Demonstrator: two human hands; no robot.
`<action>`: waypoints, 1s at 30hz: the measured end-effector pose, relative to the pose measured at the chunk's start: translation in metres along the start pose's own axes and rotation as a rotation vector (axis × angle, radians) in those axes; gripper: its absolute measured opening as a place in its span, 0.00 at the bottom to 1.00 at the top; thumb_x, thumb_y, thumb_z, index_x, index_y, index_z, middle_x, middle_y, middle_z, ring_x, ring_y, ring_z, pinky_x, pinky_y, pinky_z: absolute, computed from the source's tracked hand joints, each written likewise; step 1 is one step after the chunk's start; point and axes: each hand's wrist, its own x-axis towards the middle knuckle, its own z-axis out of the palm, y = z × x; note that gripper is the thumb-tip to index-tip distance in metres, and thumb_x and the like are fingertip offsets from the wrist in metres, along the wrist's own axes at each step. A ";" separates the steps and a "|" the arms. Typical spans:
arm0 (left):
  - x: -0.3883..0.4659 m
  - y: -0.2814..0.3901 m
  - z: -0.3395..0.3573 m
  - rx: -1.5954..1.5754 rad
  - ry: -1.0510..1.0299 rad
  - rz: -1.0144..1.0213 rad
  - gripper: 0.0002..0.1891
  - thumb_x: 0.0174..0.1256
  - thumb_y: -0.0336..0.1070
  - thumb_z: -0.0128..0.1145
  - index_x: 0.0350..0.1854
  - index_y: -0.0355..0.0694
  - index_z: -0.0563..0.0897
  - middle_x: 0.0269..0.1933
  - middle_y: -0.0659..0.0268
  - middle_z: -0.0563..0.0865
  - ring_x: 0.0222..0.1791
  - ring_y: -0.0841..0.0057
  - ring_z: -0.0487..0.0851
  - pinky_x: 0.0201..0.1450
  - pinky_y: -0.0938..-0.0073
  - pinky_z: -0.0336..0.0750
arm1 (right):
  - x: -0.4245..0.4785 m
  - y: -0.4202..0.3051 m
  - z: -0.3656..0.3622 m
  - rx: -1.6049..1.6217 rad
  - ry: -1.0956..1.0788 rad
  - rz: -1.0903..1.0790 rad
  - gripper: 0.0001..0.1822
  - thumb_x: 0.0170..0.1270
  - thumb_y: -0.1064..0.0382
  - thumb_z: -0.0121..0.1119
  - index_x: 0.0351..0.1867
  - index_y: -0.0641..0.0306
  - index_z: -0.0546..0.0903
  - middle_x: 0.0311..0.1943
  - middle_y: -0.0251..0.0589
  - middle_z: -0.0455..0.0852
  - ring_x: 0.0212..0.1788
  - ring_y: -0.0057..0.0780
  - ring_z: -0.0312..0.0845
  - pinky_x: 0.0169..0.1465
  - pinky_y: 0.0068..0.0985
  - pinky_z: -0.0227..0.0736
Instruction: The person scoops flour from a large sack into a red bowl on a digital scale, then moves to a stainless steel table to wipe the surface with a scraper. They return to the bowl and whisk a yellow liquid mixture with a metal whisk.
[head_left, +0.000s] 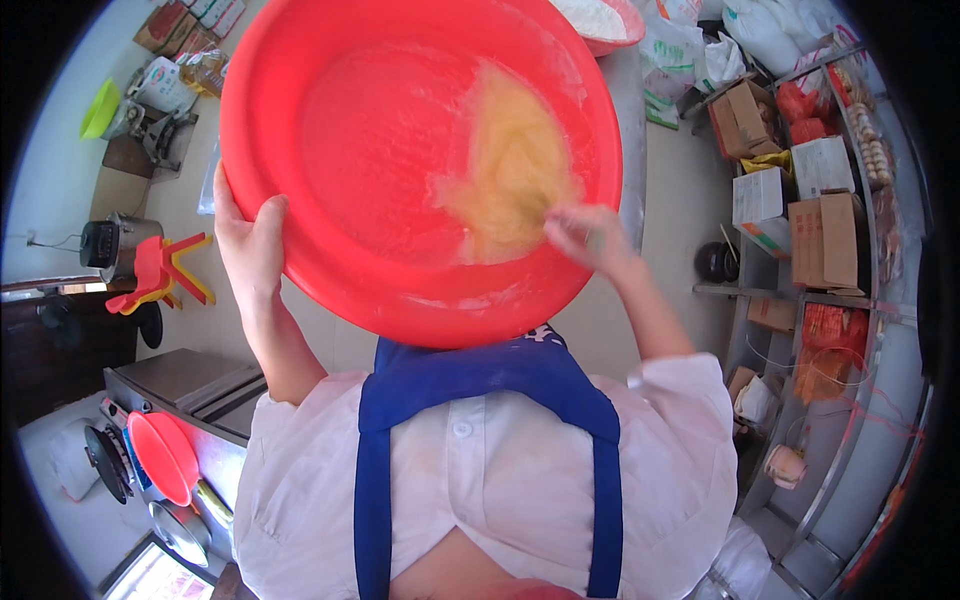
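Observation:
A large red plastic basin (360, 165) is tilted before me, its near rim close to my blue apron. My left hand (255, 232) grips the basin's left rim, thumb on top and fingers beneath. Inside, toward the right, lies a blurred yellow mass (517, 165), perhaps batter or beaten egg; its exact kind cannot be told. My right hand (589, 234) is at the lower right of the basin, at the edge of the yellow mass, and blurred. Whether it holds a tool is unclear. Whitish residue marks the basin's wall. A bowl of white powder (592, 19) stands beyond the rim.
Metal shelving (795, 300) with cardboard boxes (825, 240) runs along the right. At the left are stacked red and yellow plastic stools (161, 274) and a metal pot (139, 232). A steel counter (180, 379) with another red basin (161, 457) stands at lower left.

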 end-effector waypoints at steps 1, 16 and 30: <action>0.002 0.000 0.001 -0.002 -0.010 0.002 0.32 0.51 0.23 0.50 0.64 0.30 0.64 0.57 0.55 0.76 0.57 0.71 0.75 0.60 0.74 0.67 | 0.011 0.024 0.004 0.066 0.116 0.072 0.07 0.53 0.63 0.64 0.35 0.54 0.84 0.23 0.37 0.84 0.24 0.33 0.81 0.31 0.25 0.76; 0.016 -0.003 0.002 -0.040 -0.039 0.003 0.32 0.51 0.23 0.50 0.64 0.29 0.64 0.56 0.55 0.77 0.55 0.71 0.76 0.60 0.74 0.67 | 0.054 0.029 0.029 -0.104 0.161 0.033 0.03 0.54 0.62 0.60 0.31 0.51 0.83 0.22 0.39 0.83 0.24 0.38 0.81 0.27 0.32 0.75; 0.010 0.000 0.006 -0.025 -0.020 -0.023 0.31 0.51 0.22 0.50 0.63 0.31 0.66 0.55 0.56 0.77 0.55 0.73 0.76 0.58 0.76 0.68 | 0.062 0.050 0.041 -0.157 0.200 0.129 0.05 0.53 0.61 0.62 0.31 0.53 0.82 0.24 0.40 0.83 0.27 0.38 0.81 0.30 0.30 0.75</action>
